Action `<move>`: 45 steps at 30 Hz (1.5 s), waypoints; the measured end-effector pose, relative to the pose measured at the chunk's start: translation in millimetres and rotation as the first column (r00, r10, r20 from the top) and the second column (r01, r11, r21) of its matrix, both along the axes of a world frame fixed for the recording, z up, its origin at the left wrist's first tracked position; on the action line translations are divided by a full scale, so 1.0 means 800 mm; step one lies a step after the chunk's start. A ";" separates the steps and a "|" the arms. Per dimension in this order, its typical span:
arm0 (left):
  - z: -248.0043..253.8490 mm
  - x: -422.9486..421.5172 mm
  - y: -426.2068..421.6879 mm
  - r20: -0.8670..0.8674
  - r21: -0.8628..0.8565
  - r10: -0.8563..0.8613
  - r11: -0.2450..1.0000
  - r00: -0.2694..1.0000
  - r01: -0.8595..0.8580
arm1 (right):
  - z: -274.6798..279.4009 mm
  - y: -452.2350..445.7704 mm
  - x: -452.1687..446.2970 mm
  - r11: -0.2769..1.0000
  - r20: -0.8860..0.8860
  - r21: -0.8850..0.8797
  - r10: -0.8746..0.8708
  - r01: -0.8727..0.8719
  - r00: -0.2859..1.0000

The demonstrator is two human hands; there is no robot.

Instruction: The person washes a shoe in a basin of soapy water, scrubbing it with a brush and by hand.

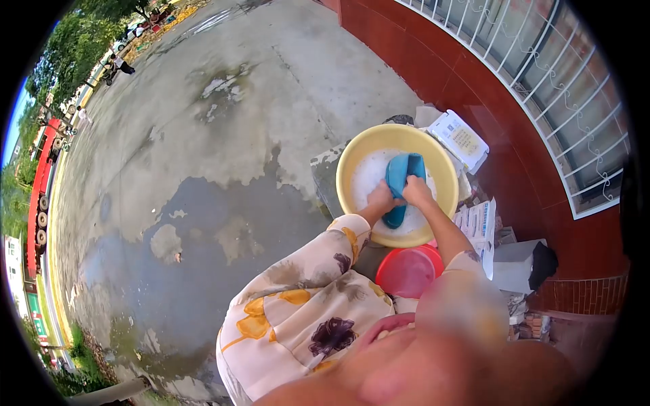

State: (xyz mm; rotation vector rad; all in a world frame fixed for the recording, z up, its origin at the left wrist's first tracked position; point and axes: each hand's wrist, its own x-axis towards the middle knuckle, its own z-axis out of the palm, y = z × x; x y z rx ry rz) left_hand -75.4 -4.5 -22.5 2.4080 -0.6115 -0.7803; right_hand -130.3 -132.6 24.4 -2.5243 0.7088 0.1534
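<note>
- Two hands, left hand (pixel 380 197) and right hand (pixel 418 191), close together over the middle of one yellow basin (pixel 443 177), both lowered in front of the body.
- Left forearm angled in from the lower left, cream floral sleeve (pixel 347 242) near the wrist; fingers curled in and holding the side of one teal slipper-like piece (pixel 398 169).
- Right forearm bare, slanting in from the lower right with elbow bent; back of the hand upward, fingers folded over the opposite edge of the same piece. Exact placing of the fingertips hard to tell.
- Teal slipper inside the basin, above and among white suds (pixel 367 172), middle partly covered by the hands. Cannot tell whether made of one part or two.
- Long axis running away from the body, nearly straight up the view with a slight lean to the right; broader, open end pointing away, rounded end toward the wearer.
- Also counted: one red basin (pixel 409 271) just beside the yellow one, on the wearer's side; one white carton (pixel 460 139) near the far right rim; one printed sheet (pixel 479 223) to the right; one red truck (pixel 40 196) well apart, beyond wet concrete (pixel 203 210).
</note>
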 end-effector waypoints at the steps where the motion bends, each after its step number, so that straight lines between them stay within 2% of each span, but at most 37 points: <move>1: -0.007 0.002 0.003 0.050 -0.040 -0.013 0.999 0.999 0.015 | -0.005 -0.020 -0.003 0.990 -0.001 0.097 0.099 -0.098 0.995; 2: -0.010 0.002 0.005 0.041 -0.028 -0.004 1.000 0.999 0.005 | 0.010 -0.024 -0.011 0.981 -0.003 0.120 0.154 -0.152 0.988; 4: -0.006 0.000 0.003 0.017 -0.053 -0.011 0.999 1.000 0.012 | 0.069 -0.012 -0.011 0.955 -0.257 0.295 0.060 0.019 0.965; 5: -0.005 -0.004 0.002 0.031 -0.057 0.010 0.998 0.999 -0.008 | 0.054 -0.006 -0.003 0.954 -0.256 0.301 0.068 0.012 0.964; 7: -0.003 -0.010 -0.001 0.009 -0.069 0.039 0.997 0.999 -0.039 | 0.022 0.007 0.017 0.993 -0.036 -0.116 -0.027 0.023 0.999; 8: -0.003 -0.008 -0.003 -0.013 -0.083 0.059 0.995 0.998 -0.060 | 0.018 0.007 0.025 0.994 -0.033 -0.110 -0.018 0.014 0.999; 12: -0.005 -0.004 -0.002 -0.010 -0.039 0.016 0.999 1.000 -0.017 | -0.014 -0.004 0.015 0.999 -0.010 -0.015 -0.052 0.052 0.999; 15: -0.015 -0.004 0.003 -0.004 -0.040 -0.014 0.999 1.000 0.014 | 0.010 -0.017 0.005 0.982 -0.161 0.151 0.140 -0.116 0.977; 16: -0.009 -0.003 0.006 0.031 -0.053 -0.054 0.997 0.998 0.056 | 0.030 -0.011 -0.003 0.971 -0.142 0.233 0.085 -0.050 0.986; 19: -0.007 -0.004 0.001 0.027 -0.061 -0.031 0.998 0.999 0.032 | 0.029 -0.028 0.014 0.977 -0.168 0.168 0.160 -0.131 0.973; 21: 0.002 -0.007 0.000 -0.001 -0.036 0.022 0.999 1.000 -0.022 | 0.018 -0.018 0.026 0.987 -0.128 -0.153 0.037 -0.057 0.991; 24: -0.008 0.000 -0.008 0.028 -0.014 0.025 1.000 0.999 -0.025 | 0.018 0.002 0.021 0.988 -0.191 -0.157 -0.039 0.009 0.981; 26: -0.019 -0.004 -0.006 0.032 -0.024 0.026 0.999 0.999 -0.025 | 0.017 0.009 0.012 0.992 -0.249 -0.124 -0.033 0.002 0.968; 28: -0.031 -0.004 -0.004 0.037 -0.033 0.035 0.999 0.999 -0.033 | 0.006 0.010 0.003 0.993 -0.277 -0.072 0.074 -0.097 0.958; 29: -0.033 -0.005 -0.002 0.045 -0.059 0.021 0.998 0.999 -0.019 | 0.027 0.018 -0.004 0.993 -0.289 -0.066 0.077 -0.100 0.954; 31: -0.025 -0.005 0.001 0.067 -0.088 -0.007 0.996 0.998 0.013 | 0.080 0.014 -0.004 0.988 -0.457 0.153 0.079 -0.009 0.886; 32: -0.017 -0.008 0.000 0.071 -0.097 -0.003 0.995 0.997 0.009 | 0.068 0.006 0.000 0.989 -0.454 0.145 0.079 -0.014 0.887; 34: -0.008 -0.013 -0.004 -0.004 -0.076 0.038 0.996 0.999 -0.038 | 0.048 -0.010 0.013 0.975 -0.152 -0.137 0.153 -0.174 0.976; 35: -0.010 -0.015 -0.005 0.025 -0.088 0.048 0.995 0.999 -0.046 | 0.044 -0.004 0.021 0.977 -0.126 -0.199 0.055 -0.080 0.990; 38: -0.007 -0.004 -0.013 -0.014 -0.066 0.088 0.994 0.996 -0.089 | 0.033 0.013 0.026 0.973 -0.180 -0.228 -0.014 -0.028 0.984; 39: -0.009 -0.007 -0.007 0.004 -0.119 0.089 0.989 0.996 -0.088 | 0.028 0.017 0.022 0.981 -0.238 -0.191 -0.019 -0.028 0.971; 42: -0.022 -0.003 -0.007 -0.010 -0.127 0.092 0.988 0.996 -0.093 | 0.020 0.018 0.008 0.985 -0.286 -0.147 0.048 -0.093 0.957; 44: -0.025 -0.006 -0.005 -0.031 -0.132 0.108 0.985 0.994 -0.111 | 0.027 0.013 0.001 0.987 -0.329 -0.074 0.109 -0.141 0.938; 45: -0.027 -0.006 -0.005 -0.001 -0.115 0.065 0.991 0.998 -0.065 | 0.044 0.010 -0.002 0.994 -0.379 0.000 0.105 -0.114 0.919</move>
